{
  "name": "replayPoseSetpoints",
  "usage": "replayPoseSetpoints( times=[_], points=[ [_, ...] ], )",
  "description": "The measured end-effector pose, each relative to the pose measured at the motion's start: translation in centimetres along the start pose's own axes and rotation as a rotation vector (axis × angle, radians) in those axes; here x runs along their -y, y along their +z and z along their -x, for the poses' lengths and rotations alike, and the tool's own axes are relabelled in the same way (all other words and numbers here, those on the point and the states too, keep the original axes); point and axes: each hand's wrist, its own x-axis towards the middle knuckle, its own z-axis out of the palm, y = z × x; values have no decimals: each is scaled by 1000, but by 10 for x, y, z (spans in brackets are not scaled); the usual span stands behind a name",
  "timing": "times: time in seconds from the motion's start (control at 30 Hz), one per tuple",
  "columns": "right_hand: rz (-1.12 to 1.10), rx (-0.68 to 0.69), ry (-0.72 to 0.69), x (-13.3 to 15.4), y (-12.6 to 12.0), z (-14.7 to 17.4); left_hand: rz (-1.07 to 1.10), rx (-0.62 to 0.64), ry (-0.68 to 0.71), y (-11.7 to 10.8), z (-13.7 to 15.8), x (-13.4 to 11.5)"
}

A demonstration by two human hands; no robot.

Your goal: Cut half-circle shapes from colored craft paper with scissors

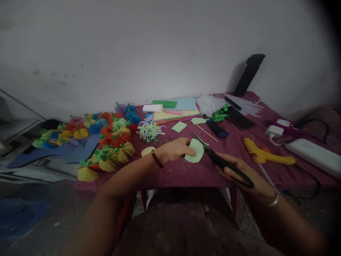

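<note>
Dk-brown beaded bracelet (157, 159) w/ reddish end, behind L fingers (183, 142); silver-col. bangle (275, 200) behind R fingers (234, 161); dk brown, faintly blotched clothing (186, 224) below both.

Beyond the hands (177, 150) rises a pale, stained wall (149, 53), dimly lit; beneath them stretches a maroon-covered surface (186, 179), with grey floor (69, 213) lower to their left.

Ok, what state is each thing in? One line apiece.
Green paper: partly rounded, in left hand
Scissors: in right hand, blades at paper
Glue gun: lying on its side
Phone: flat, screen dark
Paper strips: heaped loose
Paper pumpkins: assembled, clustered
Purple device: red light on
</note>
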Motion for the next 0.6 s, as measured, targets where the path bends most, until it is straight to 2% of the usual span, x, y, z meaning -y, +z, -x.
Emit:
replayPoseSetpoints(
  times=[0.17, 0.3, 0.6],
  points=[
    [61, -33, -1, 9, 1, 1, -27, 51, -17, -6, 2, -1],
    [137, -19, 13, 19, 1, 0, -47, 137, -56, -11, 4, -4],
    [286, 36, -13, 29, -5, -5, -99, 239, -78, -20, 5, -8]
  ],
)
